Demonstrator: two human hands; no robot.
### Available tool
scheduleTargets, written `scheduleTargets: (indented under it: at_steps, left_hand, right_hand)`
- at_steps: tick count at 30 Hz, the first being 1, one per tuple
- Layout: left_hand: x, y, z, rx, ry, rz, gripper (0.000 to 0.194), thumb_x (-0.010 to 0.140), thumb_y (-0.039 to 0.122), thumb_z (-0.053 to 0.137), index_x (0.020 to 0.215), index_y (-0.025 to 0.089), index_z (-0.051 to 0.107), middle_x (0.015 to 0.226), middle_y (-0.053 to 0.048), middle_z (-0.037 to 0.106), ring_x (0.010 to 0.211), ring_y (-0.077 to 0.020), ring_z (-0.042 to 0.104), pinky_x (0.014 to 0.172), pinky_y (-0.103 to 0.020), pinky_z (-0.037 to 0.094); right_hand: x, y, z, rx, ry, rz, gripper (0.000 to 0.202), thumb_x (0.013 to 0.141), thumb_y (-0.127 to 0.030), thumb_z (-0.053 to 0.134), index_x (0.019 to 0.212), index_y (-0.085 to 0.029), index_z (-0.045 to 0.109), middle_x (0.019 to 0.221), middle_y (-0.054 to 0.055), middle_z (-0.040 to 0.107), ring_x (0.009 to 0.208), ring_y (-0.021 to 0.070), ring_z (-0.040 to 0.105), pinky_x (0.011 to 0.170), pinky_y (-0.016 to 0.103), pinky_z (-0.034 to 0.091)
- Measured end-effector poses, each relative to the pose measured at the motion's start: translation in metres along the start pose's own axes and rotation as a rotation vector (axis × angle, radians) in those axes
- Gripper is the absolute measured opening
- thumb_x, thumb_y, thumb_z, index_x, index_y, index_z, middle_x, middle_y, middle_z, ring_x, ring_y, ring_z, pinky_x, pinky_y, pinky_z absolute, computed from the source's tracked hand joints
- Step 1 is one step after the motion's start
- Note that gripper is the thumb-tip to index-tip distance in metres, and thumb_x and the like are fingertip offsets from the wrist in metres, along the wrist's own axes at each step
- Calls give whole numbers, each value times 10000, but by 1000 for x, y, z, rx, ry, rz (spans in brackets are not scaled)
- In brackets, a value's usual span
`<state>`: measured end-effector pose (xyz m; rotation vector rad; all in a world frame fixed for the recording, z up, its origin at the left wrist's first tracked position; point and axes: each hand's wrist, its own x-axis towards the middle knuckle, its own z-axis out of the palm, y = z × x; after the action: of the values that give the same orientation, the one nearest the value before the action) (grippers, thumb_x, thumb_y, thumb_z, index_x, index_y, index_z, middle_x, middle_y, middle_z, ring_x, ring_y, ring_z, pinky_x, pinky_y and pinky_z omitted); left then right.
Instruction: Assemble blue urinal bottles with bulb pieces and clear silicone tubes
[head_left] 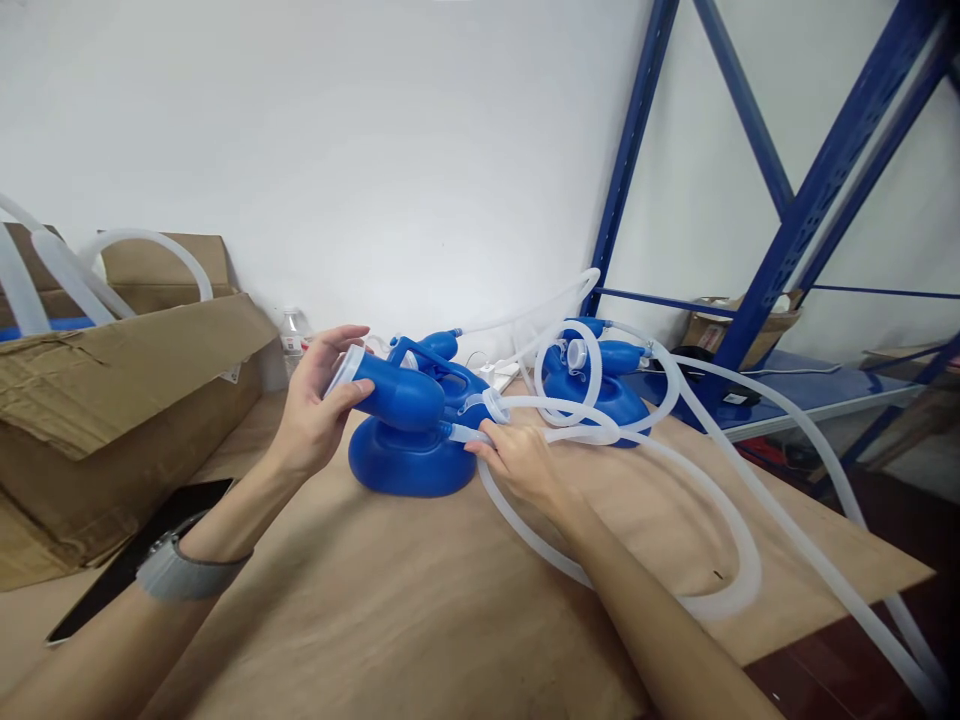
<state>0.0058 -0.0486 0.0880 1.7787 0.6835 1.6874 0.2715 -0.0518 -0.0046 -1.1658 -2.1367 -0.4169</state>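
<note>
Fingers at mid-frame: left hand (pixel 315 392) clasps jug (pixel 412 465) by neck, right hand (pixel 523 462) pinches hose (pixel 462 433); likely hose-joint work, next wanting steady alignment.

Got plain blue on the bottle (pixel 412 470) toward the far edge of the tan surface (pixel 337 630), kinda frosty white on its cap (pixel 346 370) and hose (pixel 463 433), brown on the box (pixel 142 400) toward the left edge, navy-ish on the rack (pixel 814 200).

Blue bottle (pixel 412 462) is smooth plastic with a soft sheen, tubing (pixel 748 565) is milky see-through plastic. Carton (pixel 150 390) is matt cardboard, kinda creased. Worktop (pixel 420 600) looks like smooth brown paper, faintly shiny. Shelf frame (pixel 799 205) seems painted metal, bit glossy.
</note>
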Motion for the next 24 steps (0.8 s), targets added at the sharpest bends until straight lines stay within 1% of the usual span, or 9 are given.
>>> scheduleTargets:
  at_steps: [3, 6, 9, 11, 14, 16, 18, 22, 24]
  left_hand:
    - [0, -1, 2, -36, 10, -45, 486, 728, 305, 723, 1202, 277, 621, 1056, -48, 584, 917, -212, 585, 665, -273, 519]
    - [-1, -1, 5, -75, 46, -79, 488, 722, 309, 748, 1201, 287, 650, 1045, -40, 592, 926, -205, 587, 674, -262, 527]
    - [-2, -3, 7, -110, 66, -97, 491, 738, 307, 750, 1218, 298, 648, 1057, -32, 597, 996, -205, 595, 728, -255, 541]
    - [-2, -6, 8, -104, 82, -102, 481, 767, 318, 727, 1238, 297, 632, 1084, -36, 604, 1037, -213, 597, 777, -277, 553]
    - [-2, -11, 7, -50, 99, -130, 462, 826, 355, 668, 1278, 282, 608, 1120, -48, 613, 1037, -224, 605, 824, -322, 564]
    - [-2, -13, 4, -5, 88, -159, 463, 861, 385, 634, 1309, 276, 593, 1118, -50, 616, 1018, -229, 611, 832, -341, 566]
    - [-2, -15, -1, 46, 30, -186, 476, 900, 422, 587, 1353, 280, 570, 1115, -58, 623, 1015, -246, 617, 826, -360, 572]
    - [-4, -13, -5, 242, -231, -181, 552, 929, 445, 567, 1459, 305, 496, 1177, -68, 638, 1102, -295, 607, 865, -404, 578]
    - [-3, -10, -4, 291, -274, -173, 568, 931, 455, 566, 1473, 307, 479, 1189, -66, 633, 1046, -288, 623, 803, -398, 601]
  right_hand:
    - [0, 1, 2, -31, 0, -8, 648, 1051, -628, 213, 802, -187, 618, 653, 58, 664, 554, 167, 529, 555, 313, 215]
    - [0, 2, 2, -42, -5, -7, 662, 1045, -639, 198, 805, -190, 620, 666, 61, 677, 560, 170, 544, 559, 314, 218]
    - [0, 2, 0, -8, -10, -3, 653, 1041, -647, 219, 798, -194, 622, 666, 62, 680, 568, 178, 551, 561, 314, 225]
    - [-1, 3, -1, 14, -7, 15, 641, 1039, -647, 241, 789, -196, 621, 652, 53, 670, 562, 176, 546, 560, 312, 224]
    - [-1, 4, -1, 3, -10, 26, 629, 1038, -646, 259, 779, -199, 617, 640, 45, 658, 547, 171, 535, 556, 310, 216]
    - [-1, 5, -1, -17, -21, 17, 617, 1038, -642, 276, 783, -198, 621, 644, 49, 661, 547, 174, 536, 555, 309, 213]
    - [-1, 4, 0, -31, -32, 14, 589, 1044, -622, 302, 802, -196, 629, 657, 55, 671, 562, 179, 546, 557, 307, 218]
    - [-1, 2, 0, -42, -75, -42, 535, 1069, -556, 309, 860, -191, 640, 735, 66, 711, 621, 187, 589, 562, 313, 224]
    - [-1, 1, 0, -37, -84, -70, 556, 1070, -564, 283, 861, -188, 636, 751, 66, 718, 626, 186, 595, 558, 319, 220]
